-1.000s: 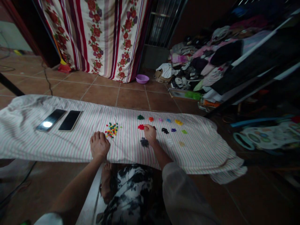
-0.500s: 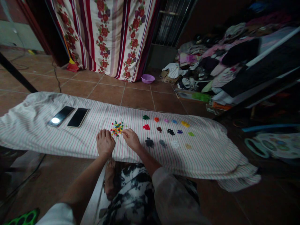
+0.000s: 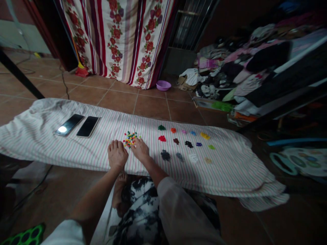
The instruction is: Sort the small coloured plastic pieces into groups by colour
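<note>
On the striped cloth lies a mixed pile of tiny coloured pieces point(image 3: 129, 136), in red, yellow, green and orange; their exact kind is too small to tell. My right hand point(image 3: 140, 149) reaches over the pile's right edge, fingers bent together and their tips down among the pieces. Whatever they pinch is hidden. Just left of it, my left hand point(image 3: 117, 154) rests palm down on the cloth beside the pile, fingers laid out and holding nothing. To the right are small single-colour heaps in rows, among them red pieces point(image 3: 162, 138), black pieces point(image 3: 189, 144) and dark grey pieces point(image 3: 165, 155).
Two phones point(image 3: 88, 126) lie on the left part of the striped cloth point(image 3: 224, 173). Beyond it, a purple basin point(image 3: 163, 85) and a red broom point(image 3: 81, 70) stand on the tiled floor by a floral curtain point(image 3: 117, 37). Clothes point(image 3: 237, 64) are heaped at right.
My right hand has shifted left over the pile, its fingertips now deeper among the pieces. My left hand stays beside the pile. The whole view has moved slightly.
</note>
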Tool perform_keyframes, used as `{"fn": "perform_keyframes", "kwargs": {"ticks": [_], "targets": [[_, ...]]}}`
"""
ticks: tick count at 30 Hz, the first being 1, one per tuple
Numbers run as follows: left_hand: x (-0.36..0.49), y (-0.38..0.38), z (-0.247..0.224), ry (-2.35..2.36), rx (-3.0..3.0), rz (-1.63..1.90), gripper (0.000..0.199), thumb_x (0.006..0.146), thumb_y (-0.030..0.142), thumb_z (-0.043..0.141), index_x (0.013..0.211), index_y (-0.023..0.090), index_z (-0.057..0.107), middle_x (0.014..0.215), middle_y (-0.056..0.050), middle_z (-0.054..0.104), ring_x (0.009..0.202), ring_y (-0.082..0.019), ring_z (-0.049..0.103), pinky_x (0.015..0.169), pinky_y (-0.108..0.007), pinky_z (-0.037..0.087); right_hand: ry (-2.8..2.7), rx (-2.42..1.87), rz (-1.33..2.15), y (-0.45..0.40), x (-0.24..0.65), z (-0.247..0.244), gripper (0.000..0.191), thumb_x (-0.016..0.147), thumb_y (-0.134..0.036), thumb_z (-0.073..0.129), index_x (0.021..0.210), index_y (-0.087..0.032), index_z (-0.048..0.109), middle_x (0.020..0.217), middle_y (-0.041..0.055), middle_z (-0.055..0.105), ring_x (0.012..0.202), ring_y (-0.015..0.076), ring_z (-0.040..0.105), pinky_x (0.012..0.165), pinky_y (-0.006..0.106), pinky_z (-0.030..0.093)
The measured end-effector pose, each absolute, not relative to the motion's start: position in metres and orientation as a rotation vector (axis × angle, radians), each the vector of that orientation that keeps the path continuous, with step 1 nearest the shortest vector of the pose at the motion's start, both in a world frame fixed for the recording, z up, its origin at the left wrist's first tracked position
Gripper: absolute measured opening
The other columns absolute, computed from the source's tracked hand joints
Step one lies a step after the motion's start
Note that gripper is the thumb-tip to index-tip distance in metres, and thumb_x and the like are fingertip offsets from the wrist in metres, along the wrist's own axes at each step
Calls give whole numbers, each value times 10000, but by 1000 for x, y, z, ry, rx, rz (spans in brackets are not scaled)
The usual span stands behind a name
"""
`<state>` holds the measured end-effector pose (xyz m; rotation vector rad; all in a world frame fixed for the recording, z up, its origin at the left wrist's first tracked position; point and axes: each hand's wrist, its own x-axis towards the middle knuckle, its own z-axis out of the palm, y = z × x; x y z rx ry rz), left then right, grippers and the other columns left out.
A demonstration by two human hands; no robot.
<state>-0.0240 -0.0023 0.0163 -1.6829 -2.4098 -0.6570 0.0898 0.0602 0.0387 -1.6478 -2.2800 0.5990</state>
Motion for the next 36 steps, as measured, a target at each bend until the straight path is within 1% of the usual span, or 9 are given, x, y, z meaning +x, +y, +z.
{"fn": "perform_keyframes", "kwargs": {"ticks": [3, 8, 14, 18, 24, 31, 36], "targets": [[-24, -2, 17, -2406, -1685, -651, 293, 899, 207, 389, 1068, 126, 615, 1259, -192, 613, 1288, -329, 488, 1068, -480, 363, -2268, -1692, 616, 61, 88, 42, 221, 960, -332, 524, 1134, -240, 625, 1141, 66, 645, 1041, 191, 622, 845, 289, 460], [-24, -2, 17, -2397, -1677, -651, 288, 902, 203, 384, 1064, 132, 611, 1255, -185, 615, 1286, -323, 491, 1068, -471, 361, -2244, -1747, 627, 62, 87, 45, 227, 1003, -310, 437, 1106, -257, 632, 1137, 55, 650, 1039, 181, 625, 852, 294, 454], [-24, -3, 18, -2386, -1680, -620, 302, 913, 204, 382, 1081, 108, 614, 1262, -197, 615, 1281, -323, 495, 1069, -468, 366, -2257, -1731, 670, 61, 91, 46, 218, 962, -271, 485, 1135, -255, 617, 1152, 36, 651, 1047, 172, 628, 860, 281, 453], [-24, -2, 17, -2371, -1667, -589, 291, 910, 201, 401, 1080, 106, 617, 1254, -192, 624, 1268, -327, 508, 1056, -463, 380, -2256, -1768, 687, 63, 88, 49, 215, 939, -263, 497, 1113, -269, 622, 1142, 27, 646, 1048, 173, 629, 853, 282, 455], [-25, -1, 13, -2356, -1666, -594, 288, 905, 196, 412, 1081, 108, 622, 1257, -191, 624, 1269, -325, 507, 1060, -462, 379, -2221, -1873, 687, 65, 78, 52, 194, 924, -264, 514, 1082, -268, 626, 1122, 46, 642, 1050, 190, 625, 848, 302, 462], [-24, -1, 14, -2361, -1662, -595, 291, 913, 203, 403, 1083, 105, 618, 1249, -190, 623, 1273, -325, 500, 1055, -458, 370, -2118, -1789, 740, 65, 86, 42, 164, 867, -297, 594, 1017, -286, 659, 1087, 7, 656, 995, 169, 631, 828, 278, 468], [-24, -3, 17, -2359, -1672, -588, 274, 903, 196, 415, 1071, 110, 613, 1243, -191, 621, 1263, -325, 502, 1039, -457, 375, -1947, -1579, 871, 70, 96, 23, 134, 810, -230, 644, 939, -258, 668, 963, -19, 691, 902, 149, 651, 832, 267, 486]]}}
